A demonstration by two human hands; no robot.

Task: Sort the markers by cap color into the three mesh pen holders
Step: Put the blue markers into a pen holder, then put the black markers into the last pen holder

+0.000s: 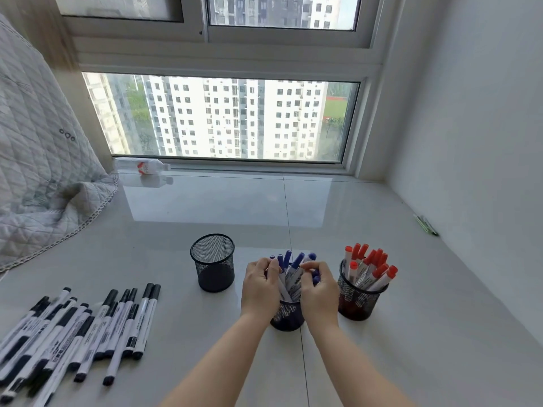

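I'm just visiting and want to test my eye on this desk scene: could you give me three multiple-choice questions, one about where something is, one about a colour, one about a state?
1. Where do the black-capped white markers lie?
A. loose on the table, at the left
B. in the middle holder
C. on the windowsill

2. What cap colour fills the black mesh pen holder on the right?
A. green
B. red
C. black

3. What state is the black mesh pen holder at the back left in?
A. tipped over
B. full of markers
C. upright and empty

Answers:
1 A, they lie in a loose heap on the white table.
2 B, red caps stick out of its top.
3 C, it stands upright with nothing showing inside.
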